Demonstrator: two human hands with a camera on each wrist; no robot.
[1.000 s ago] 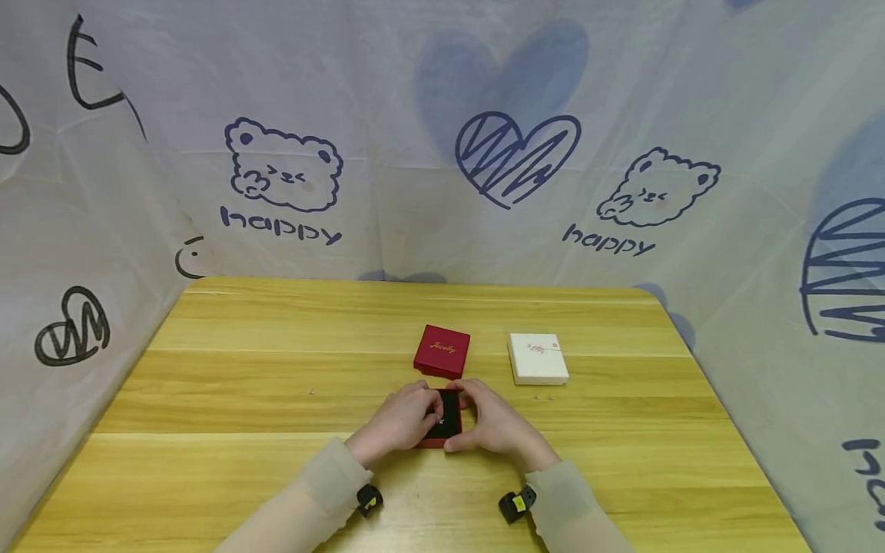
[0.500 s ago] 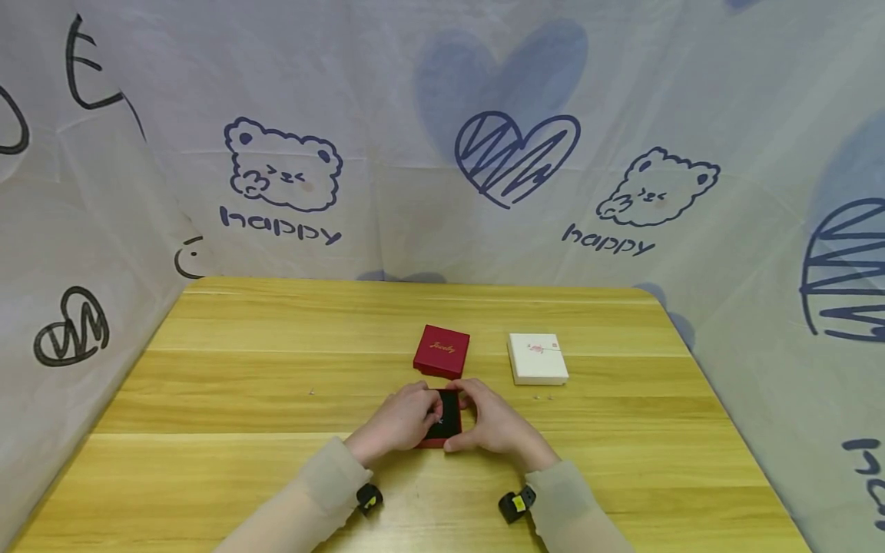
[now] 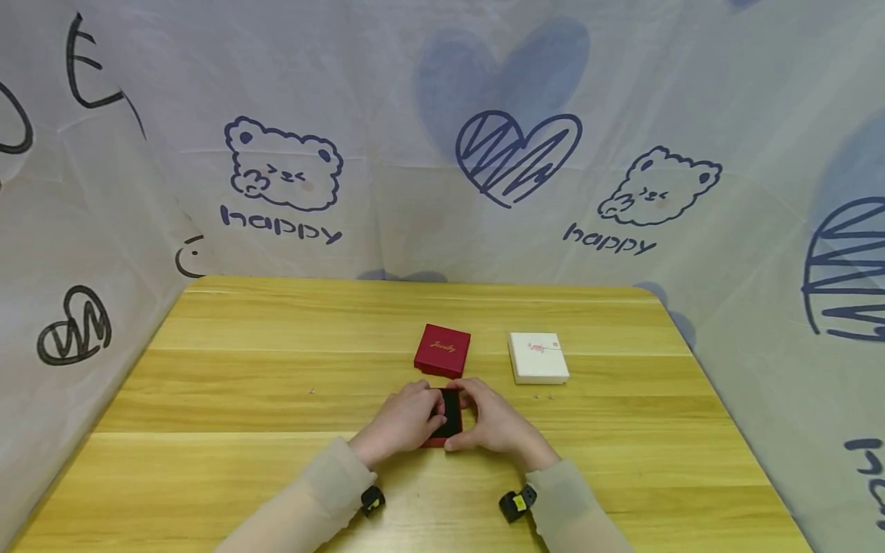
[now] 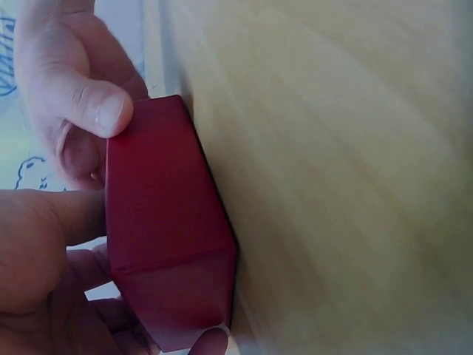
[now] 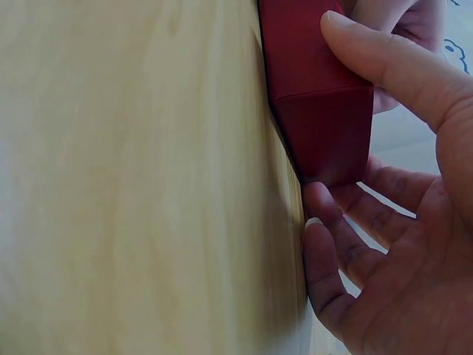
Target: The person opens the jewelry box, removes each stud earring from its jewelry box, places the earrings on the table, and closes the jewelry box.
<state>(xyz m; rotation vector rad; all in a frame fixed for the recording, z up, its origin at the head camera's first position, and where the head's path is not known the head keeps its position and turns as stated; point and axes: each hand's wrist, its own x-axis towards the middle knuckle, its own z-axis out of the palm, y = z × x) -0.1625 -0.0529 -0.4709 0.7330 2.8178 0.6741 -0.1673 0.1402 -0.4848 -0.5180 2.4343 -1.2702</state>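
Observation:
A red jewelry box point(image 3: 453, 415) with a black lining stands uncovered on the wooden table between both hands. My right hand point(image 3: 492, 418) grips its right side; in the right wrist view the thumb presses the box's near wall point(image 5: 325, 133) and other fingers are at the far side. My left hand point(image 3: 406, 415) lies over the left part of the box, fingers curled, thumb and fingertips down at the lining. In the left wrist view some left fingers are beside the outer wall point(image 4: 166, 200). I cannot tell whether the left fingertips pinch something small inside.
Just behind the hands is a dark red square box or lid point(image 3: 442, 350) with gold lettering. A white box point(image 3: 538, 359) sits to its right. Tiny shiny pieces point(image 3: 537, 397) lie in front of the white box, with another small piece point(image 3: 312, 392) at the left.
My left hand has shifted slightly right over the lining, and the small pale thing seen beside its thumb earlier is now out of sight. The right hand stays in place.

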